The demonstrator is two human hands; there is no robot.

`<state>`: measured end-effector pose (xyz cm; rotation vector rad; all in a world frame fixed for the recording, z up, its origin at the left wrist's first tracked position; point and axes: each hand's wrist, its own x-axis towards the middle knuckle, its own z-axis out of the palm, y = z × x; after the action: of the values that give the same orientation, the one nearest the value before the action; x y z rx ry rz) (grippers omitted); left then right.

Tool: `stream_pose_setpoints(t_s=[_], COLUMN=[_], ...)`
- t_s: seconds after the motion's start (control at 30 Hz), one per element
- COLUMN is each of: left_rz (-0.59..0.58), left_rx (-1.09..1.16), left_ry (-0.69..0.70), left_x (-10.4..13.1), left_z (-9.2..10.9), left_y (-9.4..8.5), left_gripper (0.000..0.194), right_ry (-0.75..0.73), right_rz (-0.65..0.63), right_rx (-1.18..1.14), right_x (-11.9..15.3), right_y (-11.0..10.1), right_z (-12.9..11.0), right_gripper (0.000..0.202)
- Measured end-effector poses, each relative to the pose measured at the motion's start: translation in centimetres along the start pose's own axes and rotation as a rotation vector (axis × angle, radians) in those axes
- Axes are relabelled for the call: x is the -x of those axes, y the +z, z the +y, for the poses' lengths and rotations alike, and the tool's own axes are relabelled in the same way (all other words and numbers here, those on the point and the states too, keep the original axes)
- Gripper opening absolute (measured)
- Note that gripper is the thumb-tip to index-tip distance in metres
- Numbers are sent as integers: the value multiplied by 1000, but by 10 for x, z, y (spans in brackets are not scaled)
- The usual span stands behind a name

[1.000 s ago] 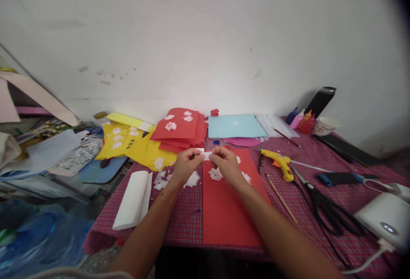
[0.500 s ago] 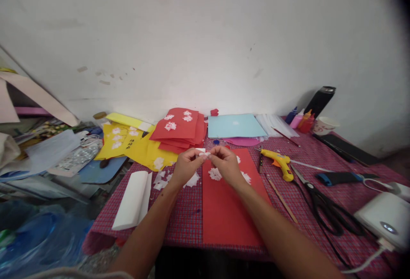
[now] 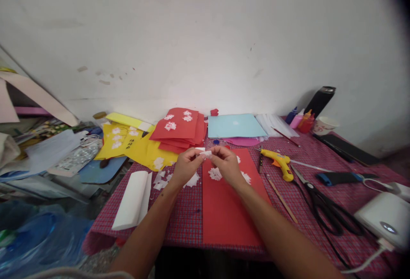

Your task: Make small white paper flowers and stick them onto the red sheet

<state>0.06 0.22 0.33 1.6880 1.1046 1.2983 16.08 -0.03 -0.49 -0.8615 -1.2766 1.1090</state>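
Observation:
A small white paper piece point(image 3: 206, 153) is pinched between the fingertips of my left hand point(image 3: 186, 166) and my right hand point(image 3: 226, 166), which meet above the top left edge of a red sheet point(image 3: 230, 215). White paper flowers point(image 3: 215, 174) lie on that sheet, partly covered by my right hand. Torn white scraps point(image 3: 160, 181) are on the checked cloth beside my left forearm. Farther left rests a folded white paper point(image 3: 131, 200).
Behind my hands are stacked red sheets point(image 3: 174, 129), yellow sheets point(image 3: 149, 151) and a light blue sheet point(image 3: 235, 126). To the right lie a yellow glue gun point(image 3: 278, 161), black scissors point(image 3: 326, 206), a wooden stick point(image 3: 282, 199) and a white box point(image 3: 384, 217). A black bottle point(image 3: 321, 100) leans by the wall.
The white paper piece between my fingertips has turned slightly and shows flatter. Both hands have stayed in nearly the same place.

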Motion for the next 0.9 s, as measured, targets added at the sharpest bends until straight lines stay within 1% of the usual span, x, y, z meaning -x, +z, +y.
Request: stream_pose_setpoints(t_s=[0.2,0.43,0.77,0.9], left_rz=[19,15,8,9], left_rx=[-25,-32,-115,-149], left_ry=[14,21,163,210], left_x=[1,2,2,2], left_z=[-2,-2,-4,-1], left_y=[0,1,3,3], left_gripper=[17,18,14,12], right_ry=[-15,-37,-60,-62], right_rz=[34,33,21,14], right_rx=[16,45,33,27], right_x=[-1,-2,-4,-4], right_y=[-1,-2,-2,-1], right_z=[5,9,13,13], right_gripper=[7,1,3,1])
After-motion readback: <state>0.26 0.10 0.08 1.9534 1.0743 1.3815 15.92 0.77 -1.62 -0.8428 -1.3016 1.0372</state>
